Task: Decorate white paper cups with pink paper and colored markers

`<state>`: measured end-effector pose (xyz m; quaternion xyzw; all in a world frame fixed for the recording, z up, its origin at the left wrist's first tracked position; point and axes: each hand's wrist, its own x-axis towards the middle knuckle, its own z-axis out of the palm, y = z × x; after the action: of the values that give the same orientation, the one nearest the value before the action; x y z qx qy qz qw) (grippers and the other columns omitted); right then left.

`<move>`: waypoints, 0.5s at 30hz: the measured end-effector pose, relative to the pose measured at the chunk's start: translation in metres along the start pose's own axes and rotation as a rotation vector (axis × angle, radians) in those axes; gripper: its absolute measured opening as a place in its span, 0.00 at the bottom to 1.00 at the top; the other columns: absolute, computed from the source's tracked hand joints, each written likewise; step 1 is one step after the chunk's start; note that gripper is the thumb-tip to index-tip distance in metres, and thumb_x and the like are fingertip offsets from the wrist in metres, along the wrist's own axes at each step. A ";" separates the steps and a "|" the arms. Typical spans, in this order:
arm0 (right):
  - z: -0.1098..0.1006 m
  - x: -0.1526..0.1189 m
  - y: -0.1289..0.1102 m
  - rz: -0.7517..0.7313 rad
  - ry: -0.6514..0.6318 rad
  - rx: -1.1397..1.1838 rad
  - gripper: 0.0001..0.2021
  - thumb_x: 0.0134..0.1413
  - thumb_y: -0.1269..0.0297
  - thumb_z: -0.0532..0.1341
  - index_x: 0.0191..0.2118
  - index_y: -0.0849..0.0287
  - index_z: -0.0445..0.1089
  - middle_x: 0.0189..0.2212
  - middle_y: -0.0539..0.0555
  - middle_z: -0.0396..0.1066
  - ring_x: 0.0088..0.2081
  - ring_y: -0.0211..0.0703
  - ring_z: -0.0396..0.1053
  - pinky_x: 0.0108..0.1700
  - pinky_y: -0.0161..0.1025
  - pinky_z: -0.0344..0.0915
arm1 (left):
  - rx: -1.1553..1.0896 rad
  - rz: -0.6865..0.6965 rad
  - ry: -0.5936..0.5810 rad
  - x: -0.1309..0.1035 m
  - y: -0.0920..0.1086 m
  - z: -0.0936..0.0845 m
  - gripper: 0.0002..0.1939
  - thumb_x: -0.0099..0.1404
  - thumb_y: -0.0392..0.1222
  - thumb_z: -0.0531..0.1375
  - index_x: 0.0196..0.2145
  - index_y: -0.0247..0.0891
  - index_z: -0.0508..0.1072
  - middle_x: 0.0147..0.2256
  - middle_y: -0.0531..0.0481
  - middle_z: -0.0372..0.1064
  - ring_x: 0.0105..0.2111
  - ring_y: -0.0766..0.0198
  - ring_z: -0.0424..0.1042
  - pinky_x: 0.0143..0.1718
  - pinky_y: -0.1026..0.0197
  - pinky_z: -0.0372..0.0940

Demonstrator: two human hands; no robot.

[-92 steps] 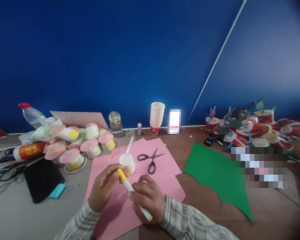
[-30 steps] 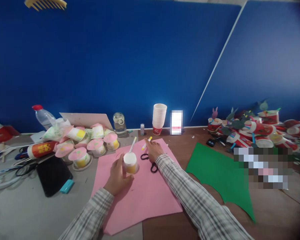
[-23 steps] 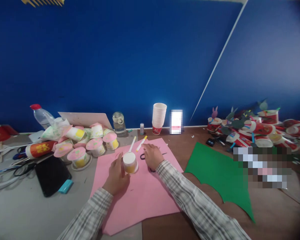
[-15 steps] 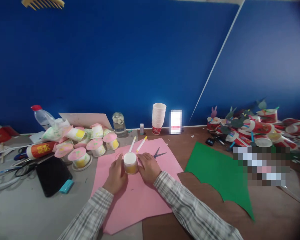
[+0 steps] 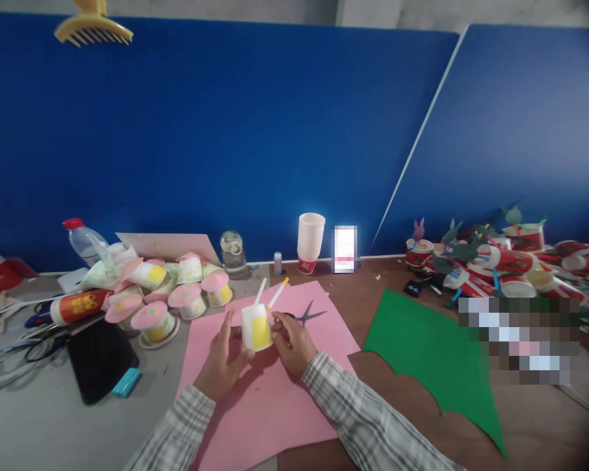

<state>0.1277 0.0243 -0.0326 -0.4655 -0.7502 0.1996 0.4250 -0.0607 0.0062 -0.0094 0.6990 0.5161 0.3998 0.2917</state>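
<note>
A white paper cup with a yellow patch (image 5: 257,327) is tilted between my two hands over pink paper (image 5: 269,412). My left hand (image 5: 224,360) grips its left side, with the thumb at the lower edge. On the right side, the fingers of my right hand (image 5: 293,340) are curled against the cup. Behind the cup lie a white stick (image 5: 260,292) and a yellow-tipped white marker (image 5: 278,294). Dark scissors (image 5: 308,315) rest open on the paper, their handles partly hidden by my right hand.
Pink-topped cups (image 5: 185,299) cluster at the left, beside a black phone-like slab (image 5: 102,358) and a glass jar (image 5: 233,254). Stacked paper cups (image 5: 310,241) stand at the back. Green paper (image 5: 432,353) lies right, before piled red cups (image 5: 508,258).
The cup has gone from upright to tilted, and its yellow patch now faces me more. My left fingers have spread around it. The view has tipped slightly upward.
</note>
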 end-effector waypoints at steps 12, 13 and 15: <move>0.004 -0.004 0.001 0.043 -0.025 0.028 0.18 0.46 0.71 0.59 0.46 0.51 0.67 0.31 0.50 0.77 0.37 0.48 0.71 0.43 0.44 0.67 | 0.388 0.021 -0.106 -0.006 -0.008 -0.001 0.53 0.38 0.56 0.65 0.56 0.48 0.40 0.55 0.48 0.56 0.56 0.49 0.49 0.58 0.41 0.43; 0.004 -0.004 0.001 0.049 -0.028 0.026 0.18 0.46 0.70 0.59 0.46 0.50 0.67 0.31 0.50 0.77 0.38 0.49 0.71 0.43 0.44 0.67 | 0.406 0.032 -0.107 -0.006 -0.005 -0.001 0.52 0.39 0.56 0.65 0.56 0.48 0.40 0.55 0.48 0.56 0.56 0.49 0.50 0.58 0.40 0.42; 0.005 -0.004 0.001 0.061 -0.033 0.025 0.18 0.46 0.70 0.59 0.45 0.49 0.67 0.31 0.49 0.77 0.38 0.49 0.71 0.44 0.45 0.67 | 0.428 0.047 -0.105 -0.006 -0.002 -0.001 0.51 0.40 0.55 0.64 0.56 0.47 0.41 0.55 0.48 0.57 0.55 0.50 0.52 0.59 0.40 0.39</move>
<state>0.1248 0.0214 -0.0378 -0.4796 -0.7400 0.2293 0.4120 -0.0633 0.0012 -0.0122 0.7766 0.5570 0.2511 0.1538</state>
